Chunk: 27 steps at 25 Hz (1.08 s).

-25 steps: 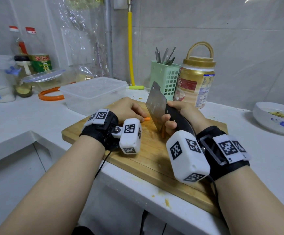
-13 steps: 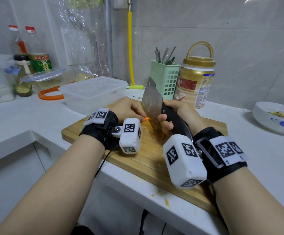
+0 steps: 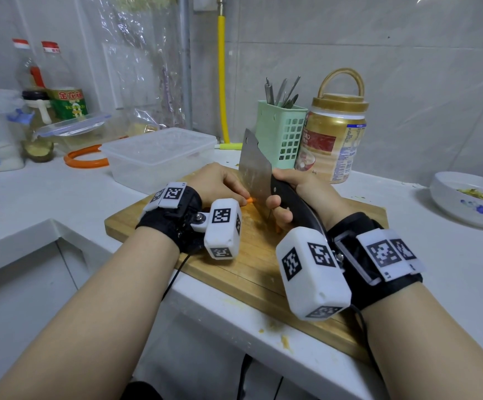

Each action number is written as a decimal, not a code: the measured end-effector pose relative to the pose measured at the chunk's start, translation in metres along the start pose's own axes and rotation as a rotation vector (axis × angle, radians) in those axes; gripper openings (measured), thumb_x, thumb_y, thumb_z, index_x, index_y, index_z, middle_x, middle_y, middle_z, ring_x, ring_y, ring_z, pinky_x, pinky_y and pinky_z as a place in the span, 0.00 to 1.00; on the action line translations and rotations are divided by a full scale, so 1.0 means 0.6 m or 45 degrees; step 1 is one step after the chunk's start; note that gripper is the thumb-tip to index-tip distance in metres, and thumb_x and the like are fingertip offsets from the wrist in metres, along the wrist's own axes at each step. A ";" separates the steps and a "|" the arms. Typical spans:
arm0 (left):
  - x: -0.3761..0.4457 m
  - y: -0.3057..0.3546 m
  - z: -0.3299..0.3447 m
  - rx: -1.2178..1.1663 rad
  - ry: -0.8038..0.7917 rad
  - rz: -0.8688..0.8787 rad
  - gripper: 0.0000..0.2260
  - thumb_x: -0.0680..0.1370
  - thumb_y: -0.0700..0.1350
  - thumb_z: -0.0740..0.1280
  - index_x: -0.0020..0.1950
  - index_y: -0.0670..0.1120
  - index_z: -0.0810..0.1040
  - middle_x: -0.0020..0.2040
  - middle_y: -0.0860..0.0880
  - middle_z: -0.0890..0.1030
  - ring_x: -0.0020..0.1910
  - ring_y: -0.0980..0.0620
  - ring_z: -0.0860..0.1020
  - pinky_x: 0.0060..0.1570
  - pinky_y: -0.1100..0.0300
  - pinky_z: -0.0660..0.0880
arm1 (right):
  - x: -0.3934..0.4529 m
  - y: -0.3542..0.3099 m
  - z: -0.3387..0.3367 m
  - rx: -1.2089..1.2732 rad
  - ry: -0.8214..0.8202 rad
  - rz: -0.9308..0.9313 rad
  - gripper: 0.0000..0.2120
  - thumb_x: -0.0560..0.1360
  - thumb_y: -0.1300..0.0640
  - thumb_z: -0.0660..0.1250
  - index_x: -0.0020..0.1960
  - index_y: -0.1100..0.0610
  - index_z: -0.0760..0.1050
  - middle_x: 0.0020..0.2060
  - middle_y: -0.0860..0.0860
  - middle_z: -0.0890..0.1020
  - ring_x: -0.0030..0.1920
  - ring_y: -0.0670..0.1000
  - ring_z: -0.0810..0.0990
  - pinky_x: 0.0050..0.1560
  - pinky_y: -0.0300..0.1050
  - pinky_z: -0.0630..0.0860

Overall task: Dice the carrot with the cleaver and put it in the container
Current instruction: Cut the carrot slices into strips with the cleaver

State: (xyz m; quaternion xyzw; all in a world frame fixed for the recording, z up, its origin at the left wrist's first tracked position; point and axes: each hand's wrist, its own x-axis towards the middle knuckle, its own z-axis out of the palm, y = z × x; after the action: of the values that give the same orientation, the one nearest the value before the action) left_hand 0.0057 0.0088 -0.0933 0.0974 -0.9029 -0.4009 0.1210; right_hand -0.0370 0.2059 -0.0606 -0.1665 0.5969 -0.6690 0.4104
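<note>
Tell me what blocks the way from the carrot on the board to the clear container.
The left hand covers the carrot on the side toward the container. The container's lid looks closed on top. Otherwise only bare cutting board lies between them.

Both bare forearms reach forward from the bottom edge, each wrist wrapped in a black band that carries white marker blocks. The left hand (image 3: pixel 220 184) lies knuckles up, its fingers curled downward with the tips pinching the carrot (image 3: pixel 250 200) just right of that grip. The right hand (image 3: pixel 298 197) is wrapped around the cleaver (image 3: pixel 256 174) by its dark handle, fingers folded underneath, thumb along the top, and the blade stands up just ahead of this grip.
</note>
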 end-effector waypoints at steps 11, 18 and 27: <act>0.004 0.001 0.003 0.027 0.006 -0.078 0.07 0.66 0.43 0.79 0.37 0.55 0.86 0.40 0.54 0.85 0.47 0.52 0.83 0.57 0.47 0.78 | 0.008 -0.008 0.007 -0.034 0.015 0.099 0.12 0.80 0.51 0.60 0.57 0.57 0.65 0.27 0.53 0.70 0.16 0.49 0.67 0.18 0.33 0.65; 0.002 0.001 0.002 0.034 0.021 -0.061 0.09 0.62 0.45 0.74 0.36 0.60 0.84 0.38 0.56 0.82 0.46 0.50 0.81 0.56 0.44 0.78 | 0.000 -0.007 -0.011 0.094 -0.038 0.093 0.10 0.80 0.51 0.57 0.45 0.57 0.66 0.26 0.51 0.69 0.17 0.48 0.66 0.21 0.31 0.62; 0.001 0.004 0.003 -0.026 -0.031 0.055 0.09 0.69 0.39 0.78 0.39 0.53 0.86 0.36 0.57 0.84 0.41 0.58 0.80 0.52 0.59 0.77 | -0.002 -0.001 -0.019 0.159 -0.012 0.032 0.09 0.80 0.50 0.58 0.48 0.55 0.64 0.25 0.52 0.70 0.17 0.48 0.66 0.22 0.32 0.62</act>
State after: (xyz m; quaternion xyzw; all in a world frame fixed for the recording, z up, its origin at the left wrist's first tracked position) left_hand 0.0045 0.0114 -0.0929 0.0719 -0.9019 -0.4087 0.1197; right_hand -0.0448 0.2142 -0.0626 -0.1360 0.5541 -0.6991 0.4311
